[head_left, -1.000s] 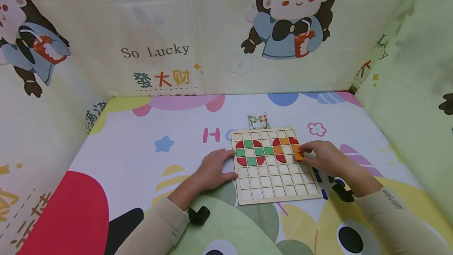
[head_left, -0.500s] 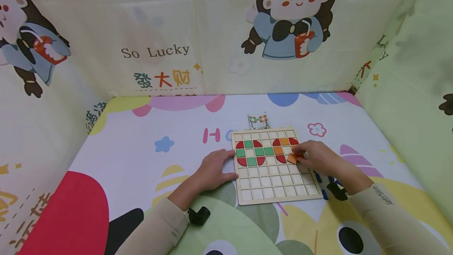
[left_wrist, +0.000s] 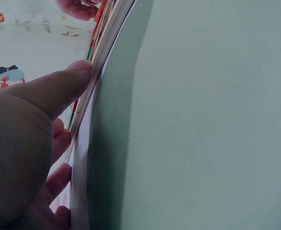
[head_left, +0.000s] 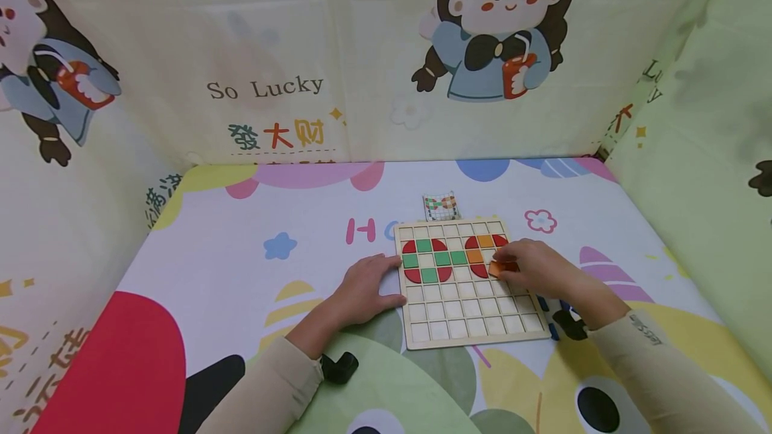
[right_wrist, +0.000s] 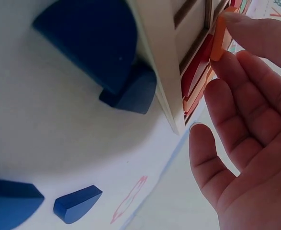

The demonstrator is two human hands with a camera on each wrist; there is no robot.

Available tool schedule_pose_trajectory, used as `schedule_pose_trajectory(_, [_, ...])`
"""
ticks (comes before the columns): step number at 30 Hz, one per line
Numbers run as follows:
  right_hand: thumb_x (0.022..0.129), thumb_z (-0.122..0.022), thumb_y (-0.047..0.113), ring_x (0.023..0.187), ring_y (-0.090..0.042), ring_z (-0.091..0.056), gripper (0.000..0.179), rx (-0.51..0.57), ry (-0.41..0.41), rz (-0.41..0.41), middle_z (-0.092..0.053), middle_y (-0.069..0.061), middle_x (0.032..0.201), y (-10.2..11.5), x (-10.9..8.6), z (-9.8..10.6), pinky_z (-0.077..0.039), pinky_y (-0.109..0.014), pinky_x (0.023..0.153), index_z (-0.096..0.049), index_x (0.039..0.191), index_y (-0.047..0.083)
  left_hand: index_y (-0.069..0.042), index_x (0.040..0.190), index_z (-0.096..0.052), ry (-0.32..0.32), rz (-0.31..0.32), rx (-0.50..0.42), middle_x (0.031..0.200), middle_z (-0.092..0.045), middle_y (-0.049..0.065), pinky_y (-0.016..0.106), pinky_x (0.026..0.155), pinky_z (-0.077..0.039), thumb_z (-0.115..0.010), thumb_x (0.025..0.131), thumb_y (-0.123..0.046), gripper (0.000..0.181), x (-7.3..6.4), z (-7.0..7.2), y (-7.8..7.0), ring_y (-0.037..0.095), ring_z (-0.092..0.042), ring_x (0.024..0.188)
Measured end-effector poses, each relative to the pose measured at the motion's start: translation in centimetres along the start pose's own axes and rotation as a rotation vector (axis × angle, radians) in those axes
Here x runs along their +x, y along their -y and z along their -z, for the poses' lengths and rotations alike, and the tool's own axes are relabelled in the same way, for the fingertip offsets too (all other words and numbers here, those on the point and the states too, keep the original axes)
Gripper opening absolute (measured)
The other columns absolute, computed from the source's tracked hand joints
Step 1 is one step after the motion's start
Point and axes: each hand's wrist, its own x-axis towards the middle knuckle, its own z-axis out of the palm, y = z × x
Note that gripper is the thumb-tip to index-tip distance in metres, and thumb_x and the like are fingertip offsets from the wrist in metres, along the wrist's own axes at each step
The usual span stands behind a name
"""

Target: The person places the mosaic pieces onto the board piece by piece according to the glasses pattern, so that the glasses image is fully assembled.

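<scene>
A wooden grid board (head_left: 476, 342) lies on the table, many of its square cells bare. Green tiles (head_left: 442, 258) and red rounded pieces (head_left: 412, 276) fill a patch at its left. More red pieces and orange tiles (head_left: 475, 256) sit toward the right. My right hand (head_left: 541, 268) pinches an orange square tile (right_wrist: 219, 38) between thumb and finger over the board's right side, close to the cell beside a red piece. My left hand (head_left: 364, 290) rests against the board's left edge, its thumb (left_wrist: 78, 76) extended onto that edge.
A small card (head_left: 442, 205) with a coloured grid pattern lies just behind the board. Several dark blue pieces (right_wrist: 90, 43) lie on the table beside the board's right edge. A printed cloth wall (head_left: 374, 86) stands behind the table.
My right hand has moved left over the board with the orange tile, from the right edge to a cell nearer the red pieces. My left hand has stayed put.
</scene>
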Motion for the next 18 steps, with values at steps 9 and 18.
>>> schedule_pose_trajectory(9, [0.088, -0.075, 0.009, 0.098, -0.031, -0.060, 0.026, -0.016, -0.011, 0.021, -0.069, -0.011, 0.106, 0.16, -0.07, -0.20, -0.051, -0.052, 0.091, -0.072, 0.113, 0.002, -0.010, 0.147, -0.049, -0.005, -0.011, 0.004, 0.145, -0.049, 0.010, 0.055, 0.112, -0.029, -0.077, 0.088, -0.035, 0.070, -0.05, 0.00, 0.00, 0.034, -0.038, 0.137])
schedule_pose_trajectory(18, [0.088, -0.076, 0.012, 0.094, -0.027, -0.059, 0.025, -0.006, -0.001, 0.022, -0.068, -0.006, 0.103, 0.32, 0.21, -0.33, -0.051, -0.050, 0.088, -0.073, 0.111, 0.006, -0.010, 0.147, -0.049, -0.006, -0.009, 0.006, 0.146, -0.049, 0.011, 0.055, 0.112, -0.029, -0.077, 0.088, -0.035, 0.070, -0.01, -0.01, 0.02, 0.034, -0.038, 0.137])
